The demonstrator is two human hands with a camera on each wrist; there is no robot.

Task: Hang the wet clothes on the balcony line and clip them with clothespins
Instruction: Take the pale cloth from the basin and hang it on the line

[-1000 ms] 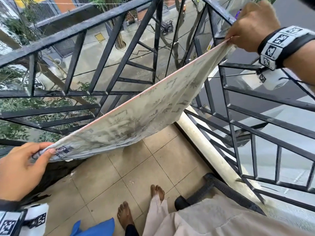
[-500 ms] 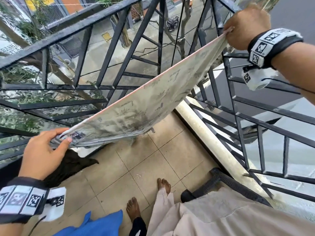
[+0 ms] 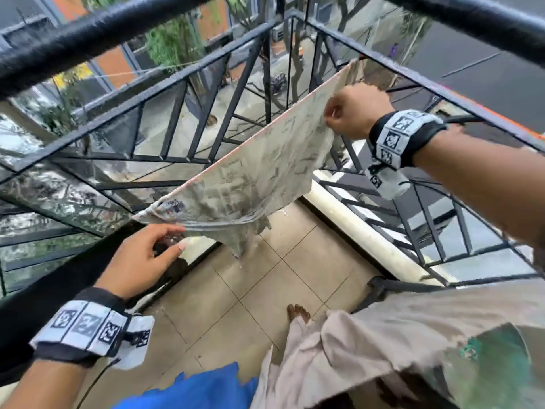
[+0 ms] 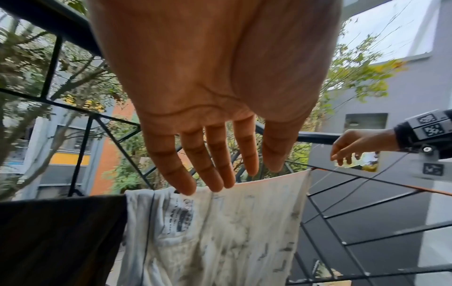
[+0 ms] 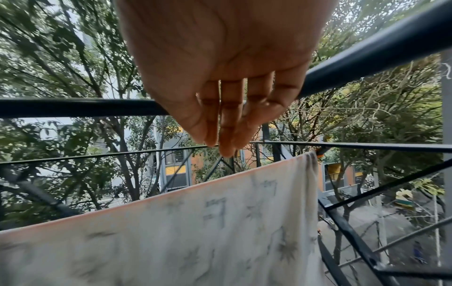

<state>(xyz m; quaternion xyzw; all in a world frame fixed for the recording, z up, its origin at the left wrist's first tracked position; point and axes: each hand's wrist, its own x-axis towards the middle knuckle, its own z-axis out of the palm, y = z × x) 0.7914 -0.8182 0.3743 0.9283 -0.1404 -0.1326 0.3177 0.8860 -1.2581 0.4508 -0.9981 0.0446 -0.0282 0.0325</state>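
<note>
Though hard to read at its far end, logged the printed white cloth [image 3: 259, 172] as draped over the orange line [image 4: 415, 188], just inside the black railing [image 3: 177, 75]. Traced its long axis along that line: near corner low and to the left, far corner high and to the right. Noted a small orange clothespin [image 5: 320, 151] at the far corner, blurred, so marked as probable only. Saw no pin at the near corner.

Placed the left hand [image 3: 138, 261] just beside the near corner and a little under it. Recorded its fingers [image 4: 181, 174] as straight and slightly spread, tips at the top hem, pinching nothing. Placed the right hand [image 3: 354, 116] by the upper stretch of the cloth, short of the far corner. Recorded its fingers [image 5: 227, 135] as pressed together and hanging loosely, gripping nothing, just above the hem and apart from it. Spotted no spare pin in either hand.

Judged the coming move to turn on the near corner: unclipped, nearest the left hand, reachable along the hem without crossing arms. Judged that a pin must be fetched first.

Found a dark garment [image 4: 61, 241] on the same line, touching the near edge of the cloth, likely to crowd a pin set there. Noted, lower down on the tiled floor [image 3: 265, 290], a black basket [image 3: 380, 290] under a beige cloth [image 3: 442, 335], a blue cloth [image 3: 200, 388] and a bare foot [image 3: 298, 312], all well clear of the line.
</note>
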